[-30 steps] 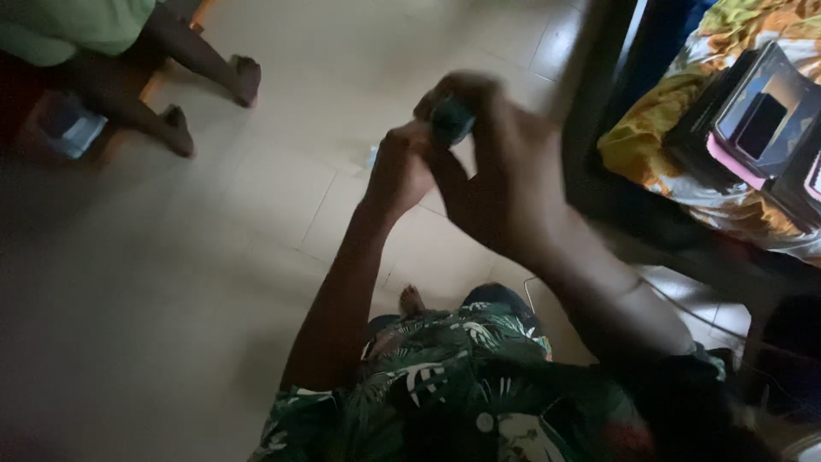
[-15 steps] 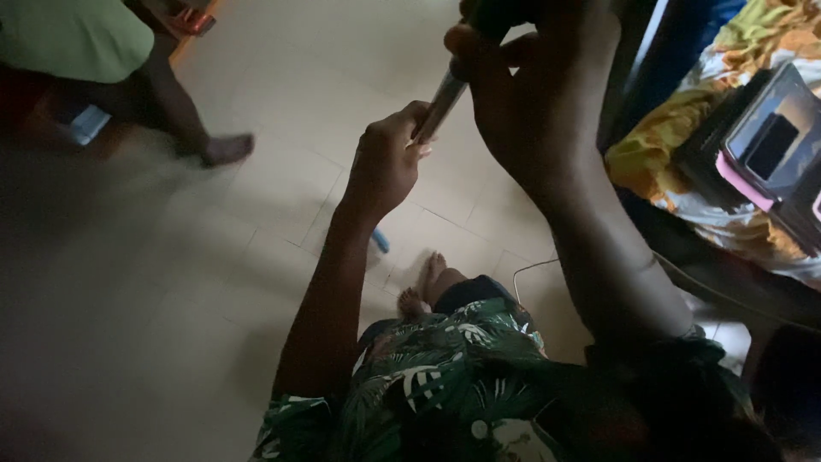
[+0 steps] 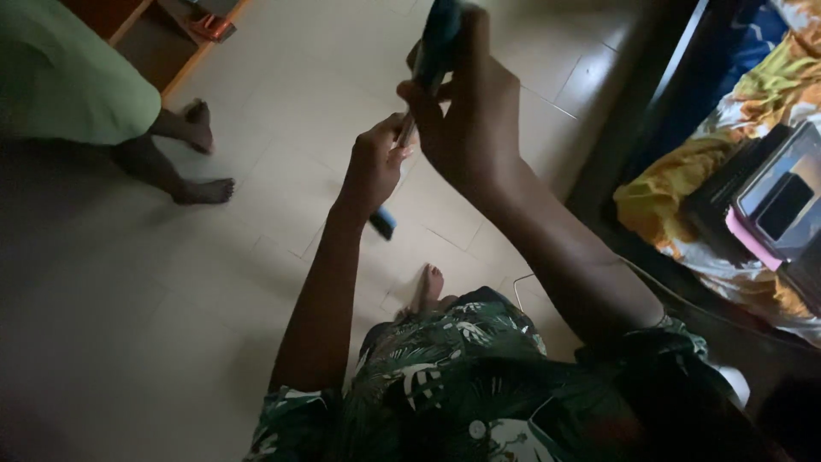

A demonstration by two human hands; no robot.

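Observation:
My right hand [image 3: 470, 111] is raised in front of me and closed around the teal handle of a slim tool [image 3: 438, 34] whose top runs out of the frame. My left hand [image 3: 376, 167] sits just below it, fingers pinched on the tool's thin metal shaft [image 3: 405, 130]. A small blue piece [image 3: 382, 222] shows under my left wrist; I cannot tell whether it belongs to the tool or lies on the floor. Below are my leaf-print shirt [image 3: 445, 376] and one bare foot [image 3: 428, 287].
Another person's bare legs [image 3: 184, 162] and green garment [image 3: 68, 77] stand at upper left on the pale tiled floor [image 3: 282, 103]. A dark bed frame [image 3: 633, 128] on the right carries yellow patterned cloth [image 3: 658, 214] and a pink-cased tablet [image 3: 770, 214]. A white cable [image 3: 517, 291] lies by my foot.
Both hands have risen and drawn apart along the tool, the right one going higher with the handle. The other person's feet have shifted across the floor.

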